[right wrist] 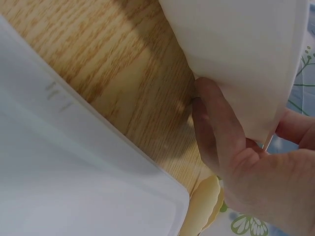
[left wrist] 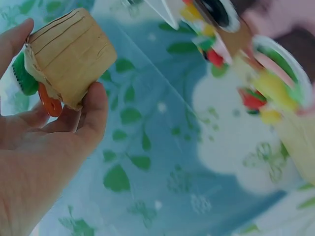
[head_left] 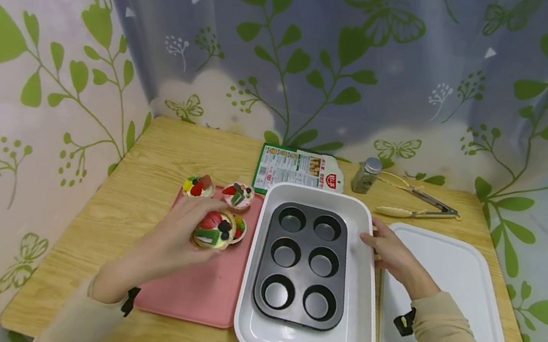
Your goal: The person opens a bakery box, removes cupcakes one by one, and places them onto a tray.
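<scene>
My left hand (head_left: 167, 247) holds a fruit-topped cupcake (head_left: 213, 230) between thumb and fingers, above the pink tray (head_left: 195, 293). In the left wrist view the ridged tan side of this cupcake (left wrist: 74, 54) faces the camera. Other toy-like fruit cupcakes sit on the tray: one at the back left (head_left: 197, 186), one beside it (head_left: 238, 195), and one partly hidden (head_left: 239, 229) behind the held one. My right hand (head_left: 395, 255) grips the right side of a deep white tub (head_left: 358, 316), thumb over the rim, fingers against the outer wall (right wrist: 231, 54). A dark six-cup muffin tin (head_left: 301, 280) lies inside it, its cups empty.
On the right lies a white lid-like tray (head_left: 453, 265). Behind the tub are a printed packet (head_left: 280, 166), a small shaker jar (head_left: 366, 175) and tongs (head_left: 423, 212). Patterned curtains (head_left: 322, 71) hang around the wooden table (head_left: 103, 228).
</scene>
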Available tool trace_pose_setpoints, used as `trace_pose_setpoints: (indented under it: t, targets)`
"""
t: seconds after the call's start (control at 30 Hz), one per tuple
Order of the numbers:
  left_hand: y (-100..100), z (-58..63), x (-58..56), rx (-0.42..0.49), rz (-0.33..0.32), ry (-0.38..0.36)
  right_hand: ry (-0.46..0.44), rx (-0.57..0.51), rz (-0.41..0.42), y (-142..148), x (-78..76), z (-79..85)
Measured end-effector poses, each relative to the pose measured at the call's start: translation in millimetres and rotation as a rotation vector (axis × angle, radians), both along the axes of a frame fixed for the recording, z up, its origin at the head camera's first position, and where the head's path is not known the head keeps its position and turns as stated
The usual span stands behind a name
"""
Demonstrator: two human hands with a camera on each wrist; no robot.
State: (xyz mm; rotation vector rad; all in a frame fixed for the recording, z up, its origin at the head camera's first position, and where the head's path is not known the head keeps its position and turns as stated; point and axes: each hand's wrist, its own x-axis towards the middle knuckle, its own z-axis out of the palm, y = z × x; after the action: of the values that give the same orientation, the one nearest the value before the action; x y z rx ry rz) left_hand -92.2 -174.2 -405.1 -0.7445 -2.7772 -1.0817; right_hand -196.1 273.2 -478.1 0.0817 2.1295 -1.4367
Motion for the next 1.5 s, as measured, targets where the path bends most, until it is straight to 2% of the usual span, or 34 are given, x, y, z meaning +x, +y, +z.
trace_pose_setpoints:
  t: [0.23, 0.33, 0.47, 0.63, 0.83, 1.03, 1.2, 1.5]
  targets:
    - [-39, -10.0, 12.2, -0.022, 0.082, -0.040, 0.000, -0.006, -0.001, 1, 1.5, 0.7]
    - [-48, -17.8, 16.7, -0.055, 0.106, -0.043, 0.000, -0.006, -0.004, 1, 1.8, 0.8]
    - [-55, -30.0, 21.6, -0.096, 0.098, -0.057, -0.001, -0.002, -0.009, 1, 2.5, 1.8]
    - [-59, -45.8, 26.2, -0.101, 0.096, -0.104, -0.004, 0.000, -0.011, 1, 2.3, -0.5]
    - [-59, -58.3, 28.7, -0.114, 0.109, -0.145, -0.010, 0.005, -0.013, 1, 2.3, -1.7]
    - [-56, -70.3, 31.4, -0.132, 0.098, -0.150, -0.010, 0.013, -0.012, 0, 3.3, 1.1]
    - [-55, -76.8, 31.2, -0.138, 0.091, -0.168, -0.010, 0.015, -0.012, -1, 3.7, 2.1]
    - [-56, -81.8, 27.5, -0.155, 0.110, -0.289, -0.002, 0.012, -0.004, -2, 1.6, 2.0]
